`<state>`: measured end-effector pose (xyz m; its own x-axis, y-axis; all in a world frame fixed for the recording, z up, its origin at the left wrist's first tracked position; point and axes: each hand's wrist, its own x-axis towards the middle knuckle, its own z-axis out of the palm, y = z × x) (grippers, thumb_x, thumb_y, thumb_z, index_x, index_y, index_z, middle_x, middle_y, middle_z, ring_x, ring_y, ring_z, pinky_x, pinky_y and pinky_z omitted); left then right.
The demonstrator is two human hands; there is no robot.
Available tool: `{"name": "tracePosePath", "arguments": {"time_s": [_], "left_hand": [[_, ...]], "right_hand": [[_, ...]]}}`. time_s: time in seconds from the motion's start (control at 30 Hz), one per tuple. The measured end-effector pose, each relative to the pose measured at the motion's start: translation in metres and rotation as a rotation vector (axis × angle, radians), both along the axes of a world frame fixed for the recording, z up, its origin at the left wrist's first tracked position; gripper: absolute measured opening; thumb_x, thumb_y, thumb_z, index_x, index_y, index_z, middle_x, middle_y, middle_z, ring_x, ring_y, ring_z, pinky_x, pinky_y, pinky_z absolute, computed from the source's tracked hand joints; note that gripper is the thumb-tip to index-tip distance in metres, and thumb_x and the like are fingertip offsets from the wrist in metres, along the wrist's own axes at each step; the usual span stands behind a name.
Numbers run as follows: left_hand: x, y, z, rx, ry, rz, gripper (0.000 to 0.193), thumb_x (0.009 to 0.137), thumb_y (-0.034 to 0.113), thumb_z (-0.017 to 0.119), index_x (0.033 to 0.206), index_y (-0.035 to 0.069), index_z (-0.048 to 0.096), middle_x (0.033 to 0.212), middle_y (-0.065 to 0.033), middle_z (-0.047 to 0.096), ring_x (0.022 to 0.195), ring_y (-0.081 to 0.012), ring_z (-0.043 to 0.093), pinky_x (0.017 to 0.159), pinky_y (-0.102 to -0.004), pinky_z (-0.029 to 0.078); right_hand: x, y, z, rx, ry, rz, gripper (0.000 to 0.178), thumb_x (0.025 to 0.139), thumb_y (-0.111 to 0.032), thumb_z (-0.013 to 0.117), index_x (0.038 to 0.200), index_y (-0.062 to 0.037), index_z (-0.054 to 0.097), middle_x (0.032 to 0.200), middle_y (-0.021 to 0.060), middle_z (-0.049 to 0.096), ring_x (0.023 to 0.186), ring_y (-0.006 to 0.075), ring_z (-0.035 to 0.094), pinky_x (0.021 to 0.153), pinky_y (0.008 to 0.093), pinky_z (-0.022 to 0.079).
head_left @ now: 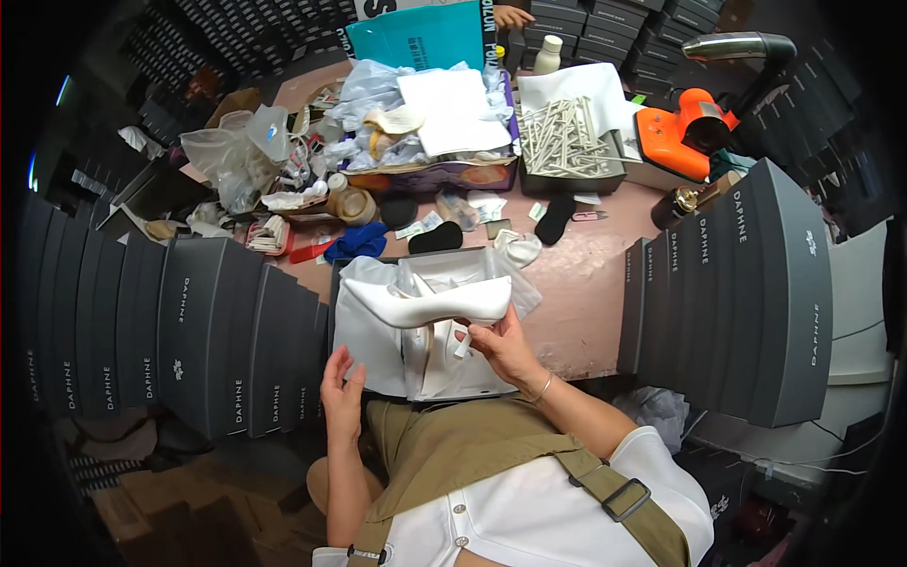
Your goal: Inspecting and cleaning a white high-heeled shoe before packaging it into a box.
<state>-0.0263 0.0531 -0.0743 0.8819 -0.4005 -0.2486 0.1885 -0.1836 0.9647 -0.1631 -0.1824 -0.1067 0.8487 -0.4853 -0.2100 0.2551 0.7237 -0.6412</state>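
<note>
A white high-heeled shoe (435,304) is held level, its pointed end to the left, above an open shoe box lined with white tissue paper (370,345). My right hand (512,354) is closed round the shoe's right end. Below it, a small white piece (463,346) shows at the fingers; I cannot make out whether it belongs to the shoe. My left hand (342,389) is empty, fingers apart, beside the box's near left corner. More pale, shiny material lies in the box, partly hidden behind the shoe.
Dark shoe boxes stand in rows at the left (203,331) and right (756,302). Across the table are a carton of wrapping paper (425,175), a tray of white sticks (567,142), an orange device (675,142), black insoles (436,237) and a blue cloth (357,243). Another person's hand (513,17) shows at the back.
</note>
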Motion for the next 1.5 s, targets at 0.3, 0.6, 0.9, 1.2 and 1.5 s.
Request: {"name": "tracePosePath", "arguments": {"time_s": [0.3,0.6,0.9,1.2,1.5], "left_hand": [[-0.065,-0.057,-0.050,0.277,-0.425,-0.490,0.040,0.079,0.017,0.070,0.114,0.002,0.058,0.113,-0.0170,0.057,0.100,-0.0316,0.057,0.081,-0.0361,0.048],[-0.073,-0.050,-0.077,0.367,-0.355,-0.605,0.038,0.078,0.017,0.071,0.111,0.000,0.059,0.107,-0.0161,0.060,0.096,-0.0294,0.059,0.082,-0.0353,0.047],[-0.030,-0.056,-0.040,-0.500,0.509,0.001,0.079,0.086,0.051,0.060,0.145,0.015,0.023,0.136,-0.0171,0.039,0.126,-0.0284,0.038,0.101,-0.0474,0.034],[-0.035,0.013,-0.043,-0.620,0.603,0.223,0.046,0.084,0.026,0.063,0.122,0.005,0.049,0.117,-0.0146,0.055,0.115,-0.0294,0.051,0.102,-0.0446,0.039],[-0.054,0.059,-0.117,-0.813,0.765,0.507,0.039,0.077,0.009,0.058,0.115,0.003,0.055,0.120,-0.0132,0.058,0.121,-0.0328,0.048,0.107,-0.0484,0.035]], "right_hand": [[-0.037,-0.053,-0.009,-0.203,0.124,-0.493,0.053,0.084,0.009,0.059,0.125,-0.0106,0.031,0.124,0.0111,0.044,0.111,0.0233,0.054,0.092,0.0396,0.053],[-0.074,-0.085,-0.031,-0.019,0.140,-0.686,0.053,0.086,0.004,0.060,0.129,-0.0124,0.034,0.124,0.0112,0.048,0.113,0.0274,0.056,0.089,0.0395,0.055],[-0.052,-0.046,-0.007,-0.043,0.161,0.119,0.061,0.081,-0.009,0.069,0.133,-0.0064,0.036,0.121,0.0118,0.054,0.107,0.0291,0.060,0.077,0.0372,0.058],[0.003,-0.007,-0.014,-0.083,0.122,0.527,0.059,0.086,-0.007,0.064,0.137,-0.0083,0.034,0.119,0.0106,0.055,0.104,0.0228,0.061,0.080,0.0336,0.056],[0.025,0.032,-0.062,-0.123,0.199,0.666,0.061,0.090,-0.005,0.059,0.143,-0.0109,0.029,0.119,0.0096,0.054,0.100,0.0198,0.061,0.079,0.0308,0.054]]}}
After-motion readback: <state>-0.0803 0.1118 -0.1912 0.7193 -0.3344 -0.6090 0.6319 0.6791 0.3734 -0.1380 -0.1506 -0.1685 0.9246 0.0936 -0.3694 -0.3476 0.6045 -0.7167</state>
